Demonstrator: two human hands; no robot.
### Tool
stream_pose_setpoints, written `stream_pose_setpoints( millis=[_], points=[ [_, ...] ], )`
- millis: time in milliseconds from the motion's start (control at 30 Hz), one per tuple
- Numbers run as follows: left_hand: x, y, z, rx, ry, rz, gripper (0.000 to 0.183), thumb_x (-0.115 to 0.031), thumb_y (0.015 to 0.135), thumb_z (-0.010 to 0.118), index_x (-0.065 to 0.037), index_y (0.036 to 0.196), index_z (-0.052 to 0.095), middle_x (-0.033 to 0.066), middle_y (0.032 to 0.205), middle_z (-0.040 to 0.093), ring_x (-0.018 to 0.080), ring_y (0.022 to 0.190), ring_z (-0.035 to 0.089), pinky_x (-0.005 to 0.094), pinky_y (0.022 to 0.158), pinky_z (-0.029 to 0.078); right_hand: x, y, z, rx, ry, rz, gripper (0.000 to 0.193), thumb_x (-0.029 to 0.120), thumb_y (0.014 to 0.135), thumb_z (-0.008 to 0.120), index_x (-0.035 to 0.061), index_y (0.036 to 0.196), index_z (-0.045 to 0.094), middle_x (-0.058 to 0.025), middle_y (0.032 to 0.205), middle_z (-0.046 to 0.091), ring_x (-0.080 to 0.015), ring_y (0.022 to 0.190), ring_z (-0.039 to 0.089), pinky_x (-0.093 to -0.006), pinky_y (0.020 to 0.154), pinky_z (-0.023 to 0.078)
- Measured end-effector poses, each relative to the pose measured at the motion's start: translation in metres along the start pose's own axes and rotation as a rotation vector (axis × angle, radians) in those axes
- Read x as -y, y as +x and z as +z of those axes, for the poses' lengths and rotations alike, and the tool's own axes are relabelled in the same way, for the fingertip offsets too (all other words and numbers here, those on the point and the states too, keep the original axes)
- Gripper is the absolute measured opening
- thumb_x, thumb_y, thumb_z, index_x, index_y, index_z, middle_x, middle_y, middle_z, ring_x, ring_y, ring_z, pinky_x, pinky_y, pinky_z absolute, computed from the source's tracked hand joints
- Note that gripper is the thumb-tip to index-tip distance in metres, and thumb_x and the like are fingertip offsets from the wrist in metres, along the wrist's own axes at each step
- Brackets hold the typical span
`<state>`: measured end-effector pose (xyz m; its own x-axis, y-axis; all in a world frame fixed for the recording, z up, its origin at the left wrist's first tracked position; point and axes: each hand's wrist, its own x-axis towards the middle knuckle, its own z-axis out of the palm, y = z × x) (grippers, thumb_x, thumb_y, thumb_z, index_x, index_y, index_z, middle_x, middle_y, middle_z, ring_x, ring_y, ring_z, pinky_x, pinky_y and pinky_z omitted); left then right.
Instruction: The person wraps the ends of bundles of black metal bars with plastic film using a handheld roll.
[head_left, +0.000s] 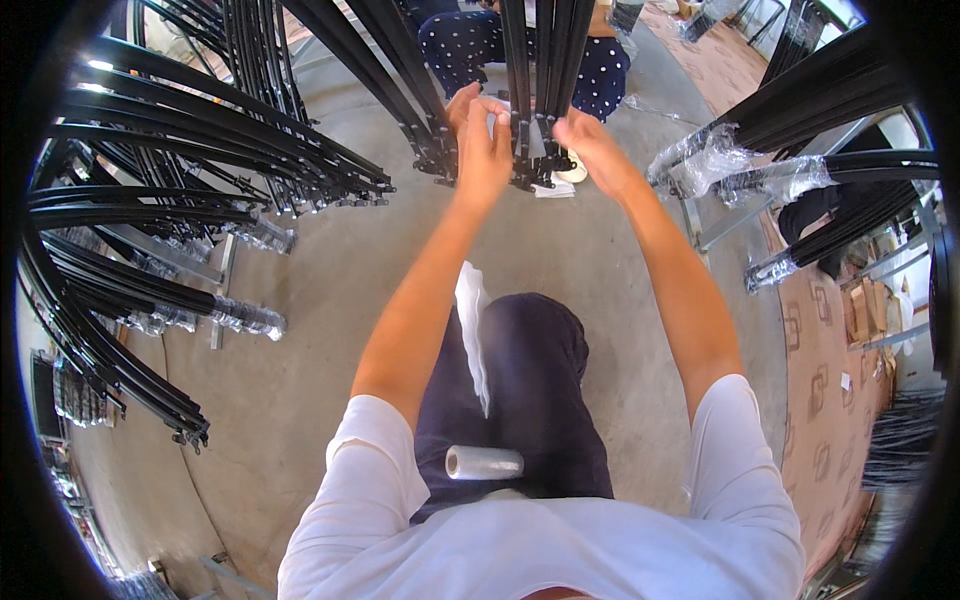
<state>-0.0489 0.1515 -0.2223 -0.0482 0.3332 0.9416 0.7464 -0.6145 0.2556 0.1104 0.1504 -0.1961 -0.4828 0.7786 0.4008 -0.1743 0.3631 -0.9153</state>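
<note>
Bundles of thin black rods (545, 70) hang in front of me, their lower ends fitted with small black end pieces. My left hand (484, 142) is raised between the left bundle (400, 85) and the middle one. Its fingers are curled, and what they hold is hard to make out; a bit of whitish material shows beside the thumb. On the other side of the middle bundle, my right hand (597, 150) reaches in with fingers stretched toward the rods, some tips hidden. A roll of clear plastic film (484, 463) lies across my lap. Crumpled white material (474, 330) rests on my thigh.
More black rods (240, 130) hang at the left, several bundles with film-wrapped ends (250, 318). At the right are other wrapped bundles (705, 165) on a metal rack. Beyond the middle rods, a person in polka-dot clothing (460, 42) sits facing me. Patterned flooring (815, 400) borders the grey floor.
</note>
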Motion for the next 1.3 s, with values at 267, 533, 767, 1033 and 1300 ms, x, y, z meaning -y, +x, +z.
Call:
stream_pose_setpoints(
  millis=[267,533,767,1033,1300],
  points=[
    [-0.010,-0.008,-0.003,0.069,-0.460,-0.365,0.006,-0.007,0.087,0.043,-0.001,0.089,0.044,0.0145,0.080,0.051,0.0279,0.073,0.051,0.0344,0.067,0.041,0.014,0.010,0.000,0.023,-0.112,0.187,0.051,0.005,0.069,0.065,0.0009,0.117,0.047,-0.0031,0.103,0.054,-0.0108,0.090,0.051,-0.0239,0.080,0.041],
    [-0.014,-0.003,-0.007,0.022,-0.501,-0.438,0.008,-0.008,0.087,0.044,-0.001,0.091,0.043,0.0117,0.071,0.052,0.0217,0.063,0.052,0.0308,0.060,0.041,0.012,0.016,-0.001,0.017,-0.067,0.140,0.051,0.001,0.067,0.062,0.0030,0.115,0.048,-0.0030,0.106,0.055,-0.0118,0.095,0.051,-0.0249,0.084,0.039],
    [-0.004,-0.007,-0.012,0.092,-0.677,-0.449,0.010,-0.007,0.083,0.052,-0.001,0.089,0.047,0.0069,0.074,0.054,0.0139,0.068,0.052,0.0278,0.063,0.043,0.018,0.017,0.009,0.112,-0.094,0.077,0.045,0.003,0.066,0.063,0.0038,0.110,0.053,-0.0035,0.105,0.056,-0.0135,0.096,0.052,-0.0269,0.085,0.039],
    [-0.009,-0.012,-0.010,-0.020,-0.717,-0.581,0.020,-0.003,0.076,0.060,-0.001,0.092,0.050,0.0057,0.077,0.053,0.0129,0.070,0.050,0.0261,0.064,0.043,0.021,0.009,0.028,-0.034,-0.182,-0.077,0.039,0.009,0.069,0.068,0.0017,0.106,0.055,-0.0045,0.098,0.059,-0.0102,0.087,0.055,-0.0249,0.076,0.044],
    [-0.037,-0.015,-0.018,-0.039,-0.593,-0.686,0.010,0.000,0.074,0.061,0.001,0.081,0.054,0.0040,0.076,0.056,0.0110,0.067,0.052,0.0247,0.063,0.043,-0.002,-0.001,0.041,-0.437,-0.378,-0.232,0.027,0.006,0.065,0.069,-0.0003,0.089,0.059,-0.0038,0.079,0.061,-0.0069,0.068,0.054,-0.0222,0.061,0.044]
  ],
)
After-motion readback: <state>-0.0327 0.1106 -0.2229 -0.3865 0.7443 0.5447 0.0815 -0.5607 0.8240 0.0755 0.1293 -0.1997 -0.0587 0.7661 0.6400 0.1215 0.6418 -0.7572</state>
